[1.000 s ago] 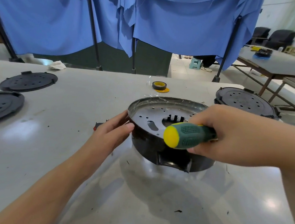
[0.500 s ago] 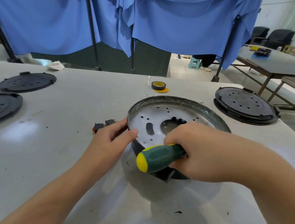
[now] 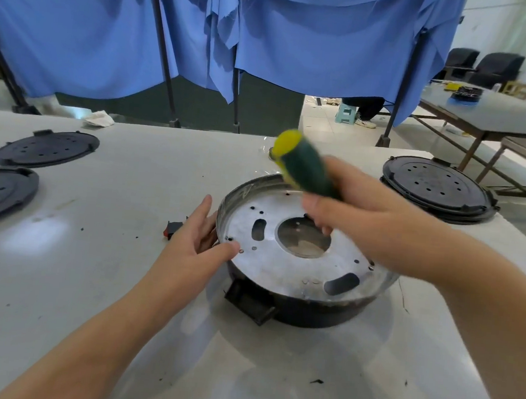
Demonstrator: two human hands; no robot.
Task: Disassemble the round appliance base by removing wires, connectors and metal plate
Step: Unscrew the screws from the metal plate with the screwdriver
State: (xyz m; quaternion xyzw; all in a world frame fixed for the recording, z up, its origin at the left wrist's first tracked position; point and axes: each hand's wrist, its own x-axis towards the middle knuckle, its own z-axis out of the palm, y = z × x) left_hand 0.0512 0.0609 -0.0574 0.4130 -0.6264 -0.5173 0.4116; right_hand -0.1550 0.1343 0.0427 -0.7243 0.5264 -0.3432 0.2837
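Steel plate (image 3: 285, 261) sat inside the black round base (image 3: 306, 311), which stood flat on the white table (image 3: 89, 279) near its middle. Left hand (image 3: 193, 250) steadied the rim — fingers straight against the side, thumb on the plate's edge. Right hand (image 3: 358, 220) gripped a green, yellow-capped screwdriver (image 3: 305, 168) over the central hole; its tip was hidden, perhaps inside. Just left lay a small connector (image 3: 171, 228) — black lids (image 3: 46, 148) farther out.
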